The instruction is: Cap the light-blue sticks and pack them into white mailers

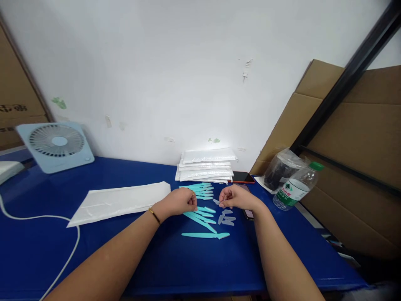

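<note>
My left hand [186, 201] is closed in a pinch at the handle end of a teal eyebrow razor [206, 210], whose blade end points right. Just below that hand, several more teal razors lie fanned out. A single razor [203, 235] rests apart, nearer the table's front. Behind my left hand is a row of similar razors [203, 192]. My right hand [233, 196] is curled, thumb and finger pinched at the end of a small clear blade cap [216, 202]. Several loose clear caps [228, 218] lie below it. My fingers partly hide what they grip.
On the blue table [150, 259], a white padded envelope [122, 202] lies left and a stack of them [205, 165] stands behind. Phones [242, 177] lie at right, near a plastic bottle [293, 190] and a bagged dark object [278, 171]. A fan [58, 146] stands far left beside a white cable [75, 246].
</note>
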Motion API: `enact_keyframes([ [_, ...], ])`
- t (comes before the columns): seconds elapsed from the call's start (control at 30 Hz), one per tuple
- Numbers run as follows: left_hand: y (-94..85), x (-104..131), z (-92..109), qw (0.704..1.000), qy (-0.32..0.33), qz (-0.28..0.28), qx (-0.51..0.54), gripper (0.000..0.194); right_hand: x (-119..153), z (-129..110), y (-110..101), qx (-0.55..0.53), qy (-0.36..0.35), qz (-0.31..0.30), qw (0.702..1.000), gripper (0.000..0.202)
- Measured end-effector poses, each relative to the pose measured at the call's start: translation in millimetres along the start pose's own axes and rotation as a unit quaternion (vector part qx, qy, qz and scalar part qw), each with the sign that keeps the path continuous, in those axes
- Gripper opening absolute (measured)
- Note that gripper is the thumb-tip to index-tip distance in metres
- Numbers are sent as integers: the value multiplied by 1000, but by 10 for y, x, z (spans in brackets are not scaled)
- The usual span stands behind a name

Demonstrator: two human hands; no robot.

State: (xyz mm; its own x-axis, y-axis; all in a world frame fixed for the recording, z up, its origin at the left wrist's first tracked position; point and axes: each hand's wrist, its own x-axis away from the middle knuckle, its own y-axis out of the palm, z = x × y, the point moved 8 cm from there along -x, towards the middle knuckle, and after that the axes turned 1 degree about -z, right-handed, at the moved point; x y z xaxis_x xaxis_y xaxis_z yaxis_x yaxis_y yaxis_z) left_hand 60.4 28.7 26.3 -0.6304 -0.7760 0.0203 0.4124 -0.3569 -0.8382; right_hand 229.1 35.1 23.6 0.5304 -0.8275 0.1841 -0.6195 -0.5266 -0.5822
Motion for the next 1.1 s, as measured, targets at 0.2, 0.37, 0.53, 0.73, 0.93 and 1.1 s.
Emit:
enact_keyframes([
  [0.2, -82, -49, -152, 999, -17, 38, 10, 24, 12, -47, 19, -14, -2, -3, 1000, 33],
  [0.37, -76, -49, -152, 999, -23, 36, 24, 28, -15, -52, 25, -1, -13, -3, 1000, 33],
  [0.53, -88, -70, -55, 998, -1, 60, 9, 24, -76, -106, 100, 10, -35, 12, 999, 29],
  [0.73, -240, -61, -59, 984, -11, 169, -61, 19, -128, -123, -37, 69, -51, 134, 987, 24],
  [0.93, -43, -65, 0, 997, 65, 42, -27, 19, 68, 92, -196, 131, -5, 39, 991, 25],
  [1.1, 1, -98, -98, 998, 17, 48, -25, 13, 39, 200, -207, 172, 28, 48, 983, 16],
])
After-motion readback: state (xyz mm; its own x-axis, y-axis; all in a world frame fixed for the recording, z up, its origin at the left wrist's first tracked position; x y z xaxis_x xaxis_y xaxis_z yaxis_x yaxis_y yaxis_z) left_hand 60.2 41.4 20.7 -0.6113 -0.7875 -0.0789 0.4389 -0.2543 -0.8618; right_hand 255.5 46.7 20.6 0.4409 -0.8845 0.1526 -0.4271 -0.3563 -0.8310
